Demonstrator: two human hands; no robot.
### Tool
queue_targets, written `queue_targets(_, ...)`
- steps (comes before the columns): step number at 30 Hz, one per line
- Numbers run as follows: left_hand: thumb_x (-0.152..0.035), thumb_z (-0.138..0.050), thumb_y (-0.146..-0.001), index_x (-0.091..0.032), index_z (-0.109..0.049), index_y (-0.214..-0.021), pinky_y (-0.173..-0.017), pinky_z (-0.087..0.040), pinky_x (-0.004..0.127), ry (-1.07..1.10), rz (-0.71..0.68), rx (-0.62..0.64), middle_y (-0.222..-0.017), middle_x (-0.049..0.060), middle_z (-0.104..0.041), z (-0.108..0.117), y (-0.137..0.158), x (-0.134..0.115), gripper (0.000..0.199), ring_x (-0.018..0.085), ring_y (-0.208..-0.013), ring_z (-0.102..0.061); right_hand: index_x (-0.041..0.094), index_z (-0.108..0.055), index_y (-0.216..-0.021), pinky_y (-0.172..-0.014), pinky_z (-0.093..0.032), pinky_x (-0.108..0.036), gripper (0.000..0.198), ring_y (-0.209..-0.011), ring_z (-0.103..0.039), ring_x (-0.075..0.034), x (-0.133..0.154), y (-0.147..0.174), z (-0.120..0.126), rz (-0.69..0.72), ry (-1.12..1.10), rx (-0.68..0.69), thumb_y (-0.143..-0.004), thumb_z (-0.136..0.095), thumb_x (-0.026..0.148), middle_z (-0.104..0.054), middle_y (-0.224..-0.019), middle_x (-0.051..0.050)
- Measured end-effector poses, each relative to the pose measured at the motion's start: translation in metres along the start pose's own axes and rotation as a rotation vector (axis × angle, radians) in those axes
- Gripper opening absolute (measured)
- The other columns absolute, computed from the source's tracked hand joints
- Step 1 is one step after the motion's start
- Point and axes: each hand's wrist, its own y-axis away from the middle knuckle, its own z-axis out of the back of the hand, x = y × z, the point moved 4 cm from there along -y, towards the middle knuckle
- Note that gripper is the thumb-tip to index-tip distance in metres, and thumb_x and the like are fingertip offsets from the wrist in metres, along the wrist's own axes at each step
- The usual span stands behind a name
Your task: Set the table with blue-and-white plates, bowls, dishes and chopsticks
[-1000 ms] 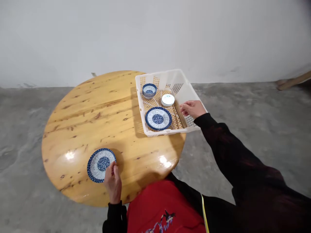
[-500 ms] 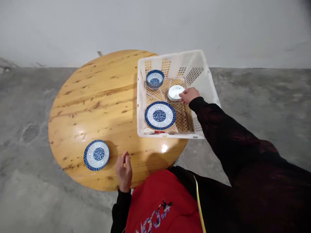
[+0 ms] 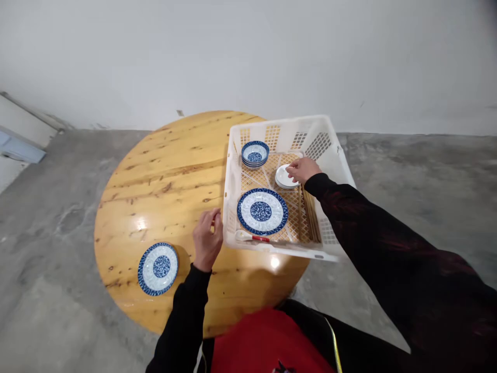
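Note:
My right hand (image 3: 304, 171) reaches into the white plastic crate (image 3: 287, 250) and pinches the right rim of a small white saucer (image 3: 282, 177), the top one of a short stack. Its fingers partly cover the dish. My left hand (image 3: 208, 235) hovers outside the crate's left front corner. Its fingers curl loosely, apart from the thumb, and I make out no held object. Inside the crate, a large blue-and-white plate (image 3: 262, 211) lies in front of the saucers. Behind it is a stack of blue-rimmed bowls (image 3: 255, 155). A white spoon (image 3: 244, 236) with a red handle lies along the front wall.
Several chopsticks (image 3: 311, 215) lie along the crate's right side. The crate rests on the right part of a round wooden table (image 3: 174, 176) and reaches past its edge. A blue-rimmed dish (image 3: 158, 269) sits at the table's left front. A pale wall stands behind.
My left hand has risen towards the crate's front left corner. My right hand stays at the saucers, its fingers now further over the top one. The camera view has tilted up and shifted left.

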Motion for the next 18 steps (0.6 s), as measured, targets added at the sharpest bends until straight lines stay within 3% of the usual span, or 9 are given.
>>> queue_targets(5, -0.02, -0.046, -0.098, -0.017, -0.067, -0.111, -0.082, -0.054, 0.028, -0.317, -0.006, 0.273, -0.103, 0.009, -0.074, -0.06, -0.088, -0.005, 0.024, 0.019, -0.092, -0.071, 0.013, -0.075, -0.086, -0.066, -0.05, -0.025, 0.021, -0.066, -0.07, -0.018, 0.028, -0.027, 0.002, 0.06, 0.037, -0.015, -0.086, -0.056, 0.022, -0.073, -0.068, -0.006)
queue_targets(10, -0.023, -0.038, -0.102, -0.01, -0.063, -0.117, -0.09, -0.053, 0.033, -0.552, 0.071, 0.534, -0.113, 0.017, -0.072, -0.128, -0.15, -0.014, 0.032, 0.025, -0.107, -0.07, 0.014, -0.075, -0.104, -0.078, -0.05, -0.029, 0.03, -0.091, -0.072, -0.024, 0.051, -0.056, 0.005, 0.078, 0.102, -0.096, -0.09, -0.053, 0.027, -0.078, -0.094, -0.012)
queue_targets(14, -0.02, -0.038, -0.1, -0.003, -0.058, -0.124, -0.092, -0.053, 0.033, -0.553, 0.168, 0.606, -0.115, 0.021, -0.071, -0.165, -0.181, -0.013, 0.035, 0.027, -0.111, -0.069, 0.015, -0.075, -0.111, -0.084, -0.048, -0.033, 0.036, -0.105, -0.069, -0.029, 0.057, -0.076, -0.005, 0.103, 0.168, -0.101, -0.093, -0.049, 0.032, -0.075, -0.11, -0.016)
queue_targets(18, -0.016, -0.041, -0.097, -0.002, -0.061, -0.121, -0.091, -0.054, 0.032, -0.535, 0.213, 0.645, -0.115, 0.023, -0.07, -0.192, -0.202, -0.005, 0.034, 0.028, -0.113, -0.069, 0.02, -0.074, -0.114, -0.085, -0.048, -0.034, 0.038, -0.107, -0.069, -0.029, 0.058, -0.088, -0.017, 0.104, 0.171, -0.088, -0.095, -0.048, 0.04, -0.075, -0.112, -0.015)
